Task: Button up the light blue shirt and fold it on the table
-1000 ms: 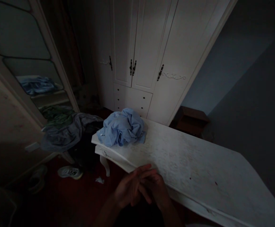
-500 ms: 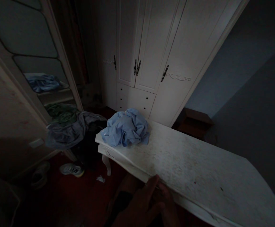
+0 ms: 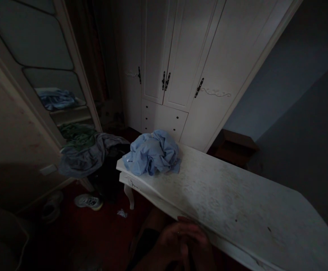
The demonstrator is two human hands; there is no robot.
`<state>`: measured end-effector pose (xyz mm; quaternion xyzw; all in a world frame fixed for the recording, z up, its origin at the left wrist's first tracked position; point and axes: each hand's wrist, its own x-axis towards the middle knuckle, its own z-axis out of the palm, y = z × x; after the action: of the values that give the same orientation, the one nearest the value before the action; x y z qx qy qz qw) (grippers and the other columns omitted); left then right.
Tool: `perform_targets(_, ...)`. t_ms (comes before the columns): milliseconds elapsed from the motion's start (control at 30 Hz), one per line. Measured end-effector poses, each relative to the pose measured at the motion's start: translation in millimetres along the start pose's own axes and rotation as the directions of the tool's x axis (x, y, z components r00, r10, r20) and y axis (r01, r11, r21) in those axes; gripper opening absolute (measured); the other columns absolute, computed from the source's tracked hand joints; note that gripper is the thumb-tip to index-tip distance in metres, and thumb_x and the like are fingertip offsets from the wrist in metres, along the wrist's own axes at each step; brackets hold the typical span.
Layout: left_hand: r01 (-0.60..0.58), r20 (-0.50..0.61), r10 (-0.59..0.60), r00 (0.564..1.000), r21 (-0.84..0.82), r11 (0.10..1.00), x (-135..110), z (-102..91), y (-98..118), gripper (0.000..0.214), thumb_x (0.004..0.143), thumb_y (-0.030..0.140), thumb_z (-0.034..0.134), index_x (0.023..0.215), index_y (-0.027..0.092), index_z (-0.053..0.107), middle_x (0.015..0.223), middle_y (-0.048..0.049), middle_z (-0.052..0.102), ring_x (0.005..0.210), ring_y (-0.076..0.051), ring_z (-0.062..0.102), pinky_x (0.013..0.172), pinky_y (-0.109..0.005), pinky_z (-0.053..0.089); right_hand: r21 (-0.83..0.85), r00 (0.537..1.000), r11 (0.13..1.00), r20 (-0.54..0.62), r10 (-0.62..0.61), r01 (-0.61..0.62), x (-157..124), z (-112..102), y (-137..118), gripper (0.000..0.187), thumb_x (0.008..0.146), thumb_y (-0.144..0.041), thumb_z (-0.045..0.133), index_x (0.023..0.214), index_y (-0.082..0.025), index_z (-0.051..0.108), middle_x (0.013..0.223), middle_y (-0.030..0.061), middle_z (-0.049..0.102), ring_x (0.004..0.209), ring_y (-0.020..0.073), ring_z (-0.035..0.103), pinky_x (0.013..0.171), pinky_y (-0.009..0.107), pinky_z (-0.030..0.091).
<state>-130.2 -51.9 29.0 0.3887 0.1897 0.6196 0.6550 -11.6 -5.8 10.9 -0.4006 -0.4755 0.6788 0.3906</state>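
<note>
My left hand point(image 3: 168, 239) and my right hand point(image 3: 202, 244) are together at the bottom, beside the front edge of a long white table point(image 3: 223, 195). Their fingers are stretched out and overlap, and I see nothing held in either. Dim light hides where some fingers end. A crumpled light blue shirt point(image 3: 154, 152) lies in a heap on the table's left end, apart from both hands.
A white wardrobe point(image 3: 180, 49) stands behind the table. To the left, a mirror point(image 3: 45, 45) rises above piled grey clothes point(image 3: 81, 163) and green cloth point(image 3: 77, 137). A sneaker point(image 3: 89, 202) and crumpled scrap point(image 3: 122, 213) lie on red carpet. Brown wooden furniture point(image 3: 234, 146) stands behind right.
My hands have shifted against each other, with the fingers now lying more level across one another. The view has turned slightly left; the shirt keeps its place on the table.
</note>
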Motion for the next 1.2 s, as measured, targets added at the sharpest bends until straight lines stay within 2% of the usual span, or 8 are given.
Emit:
perform_targets(133, 0.019, -0.021, -0.019, 1.0, 0.012, 1.0, 7, -7.0, 37, 0.038, 0.085, 0.042, 0.065, 0.114, 0.018, 0.066, 0.11, -0.0138, 0.069, 0.057, -0.014, 0.067, 0.042, -0.017, 0.041, -0.031, 0.996, 0.996, 0.015, 0.084, -0.084, 2, -12, -13, 0.047, 0.058, -0.054, 0.083, 0.09, -0.02, 0.077, 0.085, 0.0129, 0.076, 0.075, 0.0308, 0.072, 0.068, 0.042, 0.06)
perform_targets(267, -0.06, -0.306, 0.21, 0.929, 0.433, 0.899, 36, -29.5, 99, 0.027, 0.087, 0.036, 0.062, 0.105, 0.016, 0.067, 0.099, -0.0106, 0.071, 0.072, -0.018, 0.068, 0.058, -0.025, 0.049, -0.094, 0.988, 0.993, -0.143, 0.051, -0.065, 8, -40, -25, 0.048, 0.059, -0.052, 0.084, 0.093, -0.019, 0.076, 0.087, 0.0119, 0.076, 0.084, 0.0283, 0.072, 0.08, 0.038, 0.058)
perform_targets(433, 0.061, -0.094, 0.549, 0.83, 0.995, 0.078, 107, -79.6, 158, 0.04, 0.085, 0.037, 0.062, 0.12, 0.018, 0.061, 0.123, -0.0135, 0.063, 0.12, -0.029, 0.053, 0.103, -0.045, 0.038, -0.095, 0.936, 0.994, -0.352, 0.012, -0.048, 6, -65, -31, 0.052, 0.052, -0.054, 0.085, 0.087, -0.018, 0.077, 0.081, 0.0107, 0.076, 0.078, 0.027, 0.071, 0.073, 0.034, 0.059)
perform_targets(533, 0.206, -0.072, 0.34, 0.938, 0.903, -0.377, 144, -101.3, 166, 0.078, 0.067, 0.044, 0.078, 0.135, 0.018, 0.051, 0.146, -0.0197, 0.043, 0.138, -0.039, 0.031, 0.109, -0.055, 0.026, -0.024, 0.912, 1.0, -0.41, 0.001, -0.012, -1, -73, -22, 0.05, 0.049, -0.053, 0.087, 0.084, -0.019, 0.077, 0.079, 0.0081, 0.075, 0.074, 0.0245, 0.071, 0.069, 0.032, 0.059)
perform_targets(633, 0.236, -0.165, 0.18, 0.97, 0.82, -0.522, 166, -106.7, 167, 0.074, 0.062, 0.044, 0.082, 0.127, 0.018, 0.06, 0.137, -0.023, 0.052, 0.128, -0.044, 0.042, 0.103, -0.058, 0.029, 0.056, 0.912, 0.998, -0.408, 0.034, -0.012, -7, -84, -6, 0.047, 0.048, -0.052, 0.088, 0.081, -0.02, 0.077, 0.078, 0.0075, 0.075, 0.075, 0.0245, 0.071, 0.069, 0.032, 0.06)
perform_targets(833, 0.249, -0.163, 0.223, 0.961, 0.861, -0.444, 178, -98.3, 182, 0.03, 0.087, 0.039, 0.057, 0.099, 0.019, 0.075, 0.106, -0.015, 0.07, 0.099, -0.032, 0.064, 0.087, -0.041, 0.044, 0.179, 0.923, 0.982, -0.363, 0.124, -0.061, -11, -103, 22, 0.046, 0.046, -0.049, 0.09, 0.08, -0.021, 0.077, 0.078, 0.0082, 0.074, 0.077, 0.0267, 0.071, 0.07, 0.034, 0.06)
perform_targets(1033, -0.099, -0.197, 0.543, 0.816, 0.879, 0.467, 187, -61.1, 191, 0.039, 0.078, 0.051, 0.063, 0.082, 0.014, 0.074, 0.08, -0.0046, 0.072, 0.08, -0.022, 0.065, 0.073, -0.03, 0.049, 0.053, 0.955, 0.999, -0.295, 0.007, 0.009, -8, -93, -1, 0.043, 0.062, -0.052, 0.083, 0.09, -0.02, 0.076, 0.08, 0.0084, 0.073, 0.076, 0.023, 0.068, 0.073, 0.034, 0.056)
perform_targets(1200, -0.263, -0.388, 0.438, 0.811, 0.426, 0.865, 212, 5.3, 181, 0.039, 0.068, 0.048, 0.071, 0.085, 0.013, 0.069, 0.077, -0.0041, 0.07, 0.078, -0.021, 0.065, 0.074, -0.033, 0.053, 0.018, 0.983, 0.988, -0.099, -0.152, 0.155, 11, -69, -38, 0.048, 0.07, -0.051, 0.078, 0.105, -0.02, 0.071, 0.095, 0.0109, 0.073, 0.08, 0.0229, 0.067, 0.072, 0.035, 0.054)
